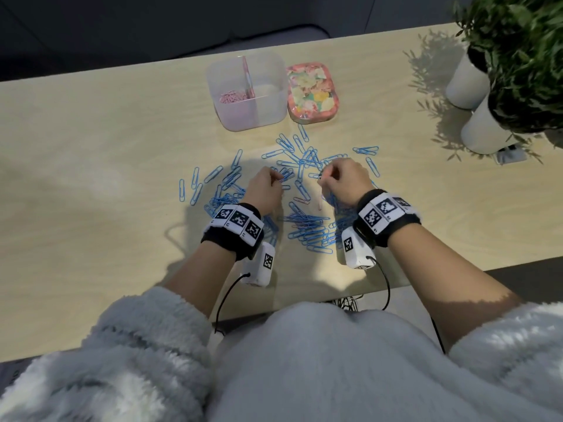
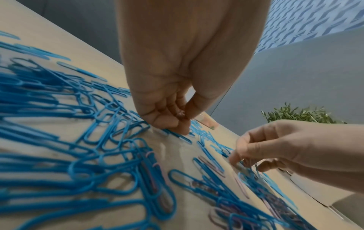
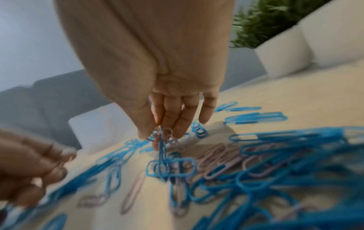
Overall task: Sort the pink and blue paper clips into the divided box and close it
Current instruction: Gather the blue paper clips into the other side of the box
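Nearest the person, at 6 o'clock on the bench [image 1: 91,166], lies a dense heap of blue paper clips [image 1: 307,229] with a few pink paper clips [image 3: 220,157] mixed through it. Just beyond, the left hand [image 1: 264,190] has its grip curled together at the pile; the left wrist view shows something small and pinkish pinched between thumb and fingertips, though it is too blurred to name for certain. At 3 o'clock from it, the right hand [image 1: 345,181] has its grip clamped on a tangled bunch of clips, pink ones with a blue one hanging from them, lifted just off the bench. More blue clips scatter toward 12 o'clock. Beyond them stands the divided box [image 1: 248,117], open, with pink clips already in its left compartment and the right compartment apparently bare; its flowered lid [image 1: 312,92] lies beside it at 3 o'clock. Two white potted plants [image 1: 481,117] sit at 2 o'clock. The step in hand looks like picking out the remaining pinks; next the right hand probably has to shake or pull the blue clip free before carrying the pinks to the left compartment.
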Tool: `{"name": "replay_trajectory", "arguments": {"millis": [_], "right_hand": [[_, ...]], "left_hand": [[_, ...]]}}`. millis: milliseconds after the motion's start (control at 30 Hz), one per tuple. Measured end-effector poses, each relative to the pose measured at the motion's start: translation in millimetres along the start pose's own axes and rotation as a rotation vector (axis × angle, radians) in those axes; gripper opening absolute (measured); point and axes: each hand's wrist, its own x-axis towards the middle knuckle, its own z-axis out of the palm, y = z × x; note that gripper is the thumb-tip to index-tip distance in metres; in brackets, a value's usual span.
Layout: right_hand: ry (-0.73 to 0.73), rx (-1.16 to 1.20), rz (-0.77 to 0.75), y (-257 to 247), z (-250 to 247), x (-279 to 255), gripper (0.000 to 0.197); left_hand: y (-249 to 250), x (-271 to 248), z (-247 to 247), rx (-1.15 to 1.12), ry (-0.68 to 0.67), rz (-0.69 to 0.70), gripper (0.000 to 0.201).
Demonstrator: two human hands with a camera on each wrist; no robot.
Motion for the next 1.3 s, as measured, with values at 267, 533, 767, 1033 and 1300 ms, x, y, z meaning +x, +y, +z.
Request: {"name": "replay_trajectory", "arguments": {"millis": [267,533,767,1033,1300], "right_hand": [[0.113,0.915,0.142,7.2,-17.8,-5.6,0.025],[-0.106,0.303,0.222,1.0,-5.2,-24.5,0.024],[-0.084,-0.161,0.112,-11.1,21.7,-29.2,0.024],[-0.002,0.699,0.241,18.0,-16.3,-18.2,0.019],[0.111,0.258,0.061,33.5,-17.4,-13.6,0.02]], "left_hand": [[-1.5,2.0,13.1,0.111,-0.047,0.062,0.017],[-3.0,-0.4,24.0,0.512,-0.049,0.322,0.017],[-2.7,3.1,24.2,0.62,-0.138,0.335,0.021],[-5.4,0.0,11.7,0.247,-0.12,0.227,0.011],[18.7,10.5,33.4,-0.168,-0.15,0.105,0.015]]}}
